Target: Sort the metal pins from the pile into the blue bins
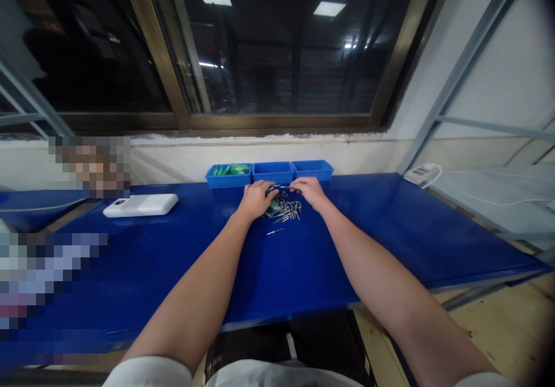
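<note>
A loose pile of silver blind rivets [287, 210] lies on the blue tabletop, with some green material among them. My left hand [255, 198] is at the pile's left edge, its fingers and thumb curled around several rivets. Across from it, my right hand [309, 190] pinches the end of a thin rivet at the upper right of the pile. A single rivet [275, 232] lies apart, nearer to me. Behind my hands stand three blue bins: the left bin [210, 176] contains green packets, beside a middle bin [273, 176] and a right bin [313, 174].
A white rectangular device [141, 205] lies on the blue table [277, 283] to the left. At the back right is a white power strip [422, 173] with a cable. Metal frames rise at both sides, and a window [286, 57] is ahead. Blurred patches cover the left side.
</note>
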`<state>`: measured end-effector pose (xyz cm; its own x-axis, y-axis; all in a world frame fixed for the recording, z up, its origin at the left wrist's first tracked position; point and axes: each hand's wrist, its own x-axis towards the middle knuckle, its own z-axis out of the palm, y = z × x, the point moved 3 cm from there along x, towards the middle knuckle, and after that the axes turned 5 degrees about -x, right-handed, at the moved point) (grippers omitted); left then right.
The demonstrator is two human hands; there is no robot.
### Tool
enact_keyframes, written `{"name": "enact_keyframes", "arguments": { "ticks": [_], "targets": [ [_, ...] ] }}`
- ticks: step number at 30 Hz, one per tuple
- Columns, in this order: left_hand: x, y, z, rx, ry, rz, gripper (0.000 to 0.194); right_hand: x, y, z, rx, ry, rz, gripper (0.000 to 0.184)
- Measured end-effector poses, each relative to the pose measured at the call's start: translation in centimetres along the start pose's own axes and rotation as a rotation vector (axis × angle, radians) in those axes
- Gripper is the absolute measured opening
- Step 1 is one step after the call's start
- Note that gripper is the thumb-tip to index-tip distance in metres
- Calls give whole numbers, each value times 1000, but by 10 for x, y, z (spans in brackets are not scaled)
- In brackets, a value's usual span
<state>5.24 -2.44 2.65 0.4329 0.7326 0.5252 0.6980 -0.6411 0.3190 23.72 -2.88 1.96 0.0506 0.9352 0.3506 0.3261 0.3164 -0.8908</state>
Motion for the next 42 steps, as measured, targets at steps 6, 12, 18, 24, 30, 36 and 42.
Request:
{"name": "enact_keyframes", "arguments": {
  "ticks": [6,12,18,24,30,36,42],
  "targets": [
    [-2,-13,-4,96,49,-206,34,2,12,-19,-352,189,-23,21],
    [-3,-18,-3,96,41,-305,36,1,12,-26,-428,269,-37,36],
    [-3,-18,0,97,5,-313,38,11,24,-31,-387,299,3,52],
    [-3,-16,-1,85,-13,-317,39,19,39,-35,-174,276,132,62],
    [-3,-20,3,95,-49,-312,37,16,35,-36,-44,271,190,57],
    [-4,-20,4,81,-69,-309,37,14,31,-36,11,272,220,60],
    [-3,-21,5,80,-79,-316,40,15,32,-36,-36,306,155,73]
  ]
}}
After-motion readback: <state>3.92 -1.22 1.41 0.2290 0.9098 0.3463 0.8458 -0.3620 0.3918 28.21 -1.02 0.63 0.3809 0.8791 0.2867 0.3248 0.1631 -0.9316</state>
